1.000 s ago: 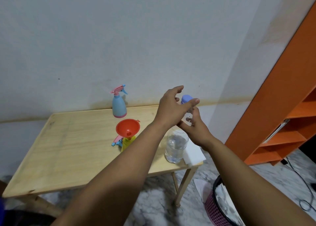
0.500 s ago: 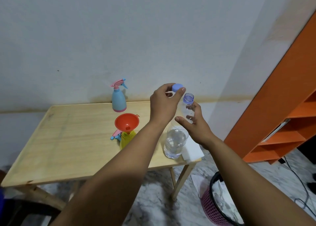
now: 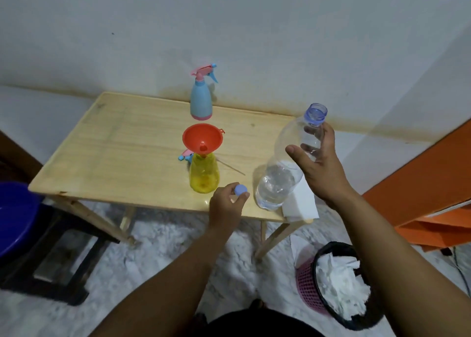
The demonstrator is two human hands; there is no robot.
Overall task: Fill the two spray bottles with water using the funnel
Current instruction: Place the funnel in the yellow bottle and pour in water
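Observation:
A yellow spray bottle [image 3: 204, 175] stands near the front of the wooden table [image 3: 122, 153] with a red funnel [image 3: 202, 139] in its neck. Its pink and blue spray head [image 3: 185, 156] lies just behind it. A blue spray bottle [image 3: 201, 99] with its spray head on stands at the table's back edge. My right hand [image 3: 318, 165] grips a clear water bottle [image 3: 285, 168], uncapped and partly filled, by its upper body. My left hand [image 3: 228, 205] pinches the bottle's blue cap [image 3: 240, 189] low over the table's front edge.
A white folded paper [image 3: 300, 206] lies at the table's front right corner under the water bottle. A pink bin [image 3: 339, 285] with white paper stands on the floor at right. An orange shelf [image 3: 433, 196] is at right, a blue tub [image 3: 15, 216] and dark stool [image 3: 58, 257] at left.
My left hand took the cap off the water bottle and carried it down to the table's front edge. The camera tilted down.

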